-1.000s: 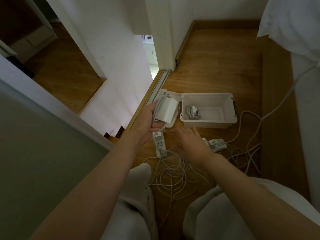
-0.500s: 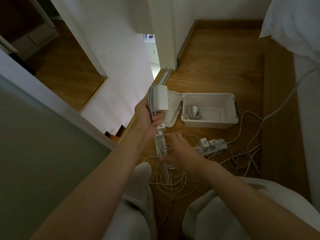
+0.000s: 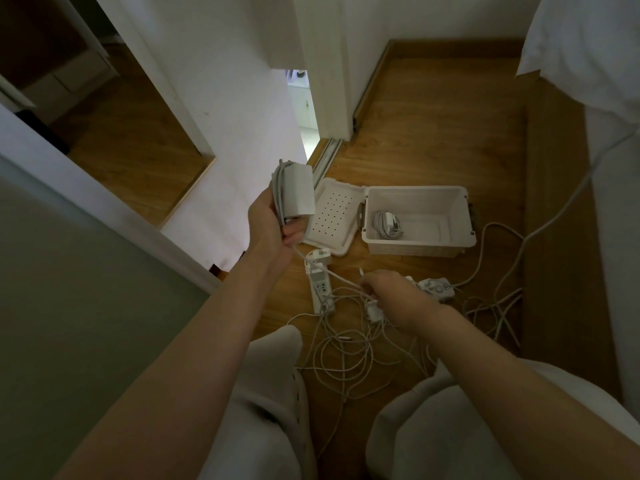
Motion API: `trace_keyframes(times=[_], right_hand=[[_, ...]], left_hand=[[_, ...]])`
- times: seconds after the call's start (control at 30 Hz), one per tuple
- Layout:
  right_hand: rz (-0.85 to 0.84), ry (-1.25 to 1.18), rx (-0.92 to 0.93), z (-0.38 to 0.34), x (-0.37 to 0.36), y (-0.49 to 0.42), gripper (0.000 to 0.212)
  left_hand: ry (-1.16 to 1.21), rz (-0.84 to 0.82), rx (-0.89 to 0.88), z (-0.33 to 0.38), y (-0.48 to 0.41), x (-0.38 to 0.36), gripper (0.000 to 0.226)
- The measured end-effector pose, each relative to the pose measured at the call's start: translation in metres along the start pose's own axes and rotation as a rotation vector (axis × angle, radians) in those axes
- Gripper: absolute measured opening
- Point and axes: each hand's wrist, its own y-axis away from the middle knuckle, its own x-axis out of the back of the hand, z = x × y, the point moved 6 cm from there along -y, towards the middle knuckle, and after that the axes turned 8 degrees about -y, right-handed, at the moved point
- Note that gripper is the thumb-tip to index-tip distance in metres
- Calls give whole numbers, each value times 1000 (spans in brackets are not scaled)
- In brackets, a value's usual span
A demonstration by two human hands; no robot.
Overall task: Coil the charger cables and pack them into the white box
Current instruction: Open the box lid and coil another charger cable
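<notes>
Floorboards [image 3: 433, 133] of warm brown wood run under everything we see, bounded by a matching skirting at the far wall and a wooden bed frame [image 3: 554, 202] on the right, with white bedding [image 3: 581, 46] hanging over it. A white door panel [image 3: 225, 98] stands on the left, and a metal sliding track [image 3: 323, 161] leads to a narrow bright gap.

Our left hand [image 3: 273, 223] is raised and grasps a white charger brick [image 3: 298, 194], fingers wrapped round it and the cable turns wound on its side. From it a thin white cable [image 3: 341, 278] slants down to our right hand [image 3: 391, 292], whose fingers are curled and pinch that cable low over the floor.

The white box [image 3: 415, 242] sits open on the boards beyond our hands, with one coiled charger [image 3: 388, 223] in its left end. Its perforated lid [image 3: 332, 216] lies just beside it on the left.

One power strip [image 3: 320, 289] lies below the lid, a second power strip [image 3: 436, 287] just past our right hand. Markings on both are too small for us to read.

Loose cables [image 3: 346, 348] tangle between our knees and the box. Bare boards lie open beyond the box, up to the skirting.
</notes>
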Motion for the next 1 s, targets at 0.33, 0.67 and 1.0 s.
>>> trace_keyframes(times=[0.33,0.67,1.0], right_hand=[[21,317,-8,1,23,14,41],[380,-344,213,-34,24,23,52],[124,-458,300,-38,3,17,26]], left_hand=[[-577,299,-77,11,4,26,14],[-462,60,48,-22,11,-18,43],[-111,-173,182,-35,17,-42,36]])
